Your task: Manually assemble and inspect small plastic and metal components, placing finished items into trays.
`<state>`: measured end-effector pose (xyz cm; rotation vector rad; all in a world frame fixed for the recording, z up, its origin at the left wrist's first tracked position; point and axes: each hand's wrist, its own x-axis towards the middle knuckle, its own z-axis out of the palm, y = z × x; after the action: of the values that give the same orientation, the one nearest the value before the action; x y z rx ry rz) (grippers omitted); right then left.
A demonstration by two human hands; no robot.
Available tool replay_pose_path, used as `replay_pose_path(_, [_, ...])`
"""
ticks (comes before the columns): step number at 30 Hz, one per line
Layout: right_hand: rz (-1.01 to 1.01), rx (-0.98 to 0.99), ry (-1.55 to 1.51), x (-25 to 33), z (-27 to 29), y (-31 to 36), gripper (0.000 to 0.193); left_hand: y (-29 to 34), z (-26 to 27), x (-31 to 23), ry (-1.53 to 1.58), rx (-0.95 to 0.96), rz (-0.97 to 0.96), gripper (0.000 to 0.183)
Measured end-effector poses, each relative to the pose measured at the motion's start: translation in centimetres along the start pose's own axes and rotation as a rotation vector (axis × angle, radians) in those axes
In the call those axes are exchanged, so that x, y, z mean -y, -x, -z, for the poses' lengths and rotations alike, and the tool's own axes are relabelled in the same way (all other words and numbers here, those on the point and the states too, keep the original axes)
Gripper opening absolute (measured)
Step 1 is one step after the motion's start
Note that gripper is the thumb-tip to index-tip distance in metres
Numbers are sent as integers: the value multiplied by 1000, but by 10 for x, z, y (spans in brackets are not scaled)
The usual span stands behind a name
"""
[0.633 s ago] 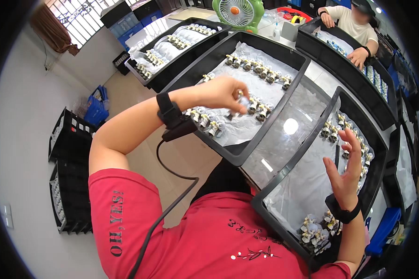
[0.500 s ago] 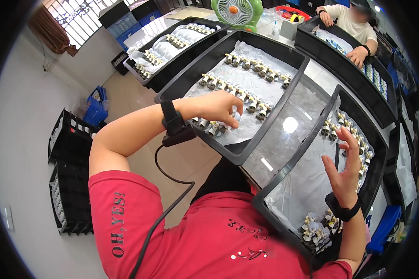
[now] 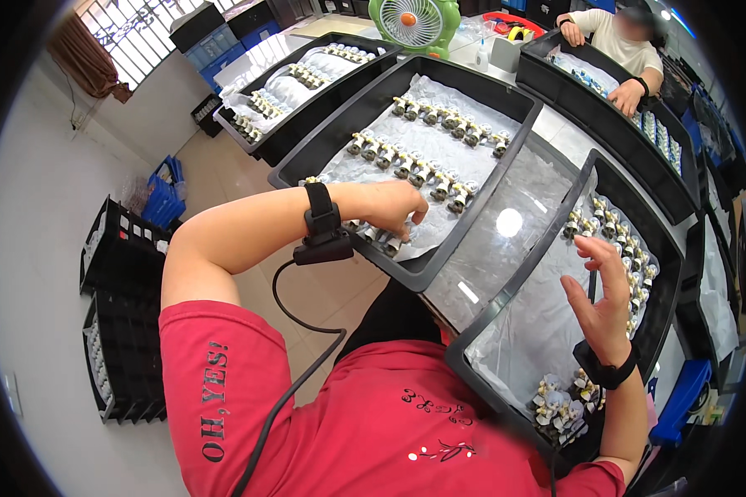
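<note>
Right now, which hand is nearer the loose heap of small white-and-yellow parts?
Right. The right hand hovers beyond the heap, over the same black rectangular tray; the left hand is farther off, at another black tray to the left.

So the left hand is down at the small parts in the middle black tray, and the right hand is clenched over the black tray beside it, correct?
Not quite: the head view shows the right hand open, thumb apart from the fingers, over that tray. The left hand is indeed at the small parts.
</note>
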<state>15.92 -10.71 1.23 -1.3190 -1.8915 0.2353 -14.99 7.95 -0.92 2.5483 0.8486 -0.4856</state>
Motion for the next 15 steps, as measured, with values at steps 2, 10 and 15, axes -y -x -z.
replay_pose_path(2, [13, 8, 21, 1, 1, -1, 49, -1, -1, 1, -15, 6, -11, 37])
replay_pose_path(10, [-23, 201, -56, 2, 6, 1, 40, 2, -3, -7, -96, 80, -4, 44])
replay_pose_path(15, [-56, 569, -14, -13, 2, 14, 31, 16, -6, -26, -167, 42, -21, 59])
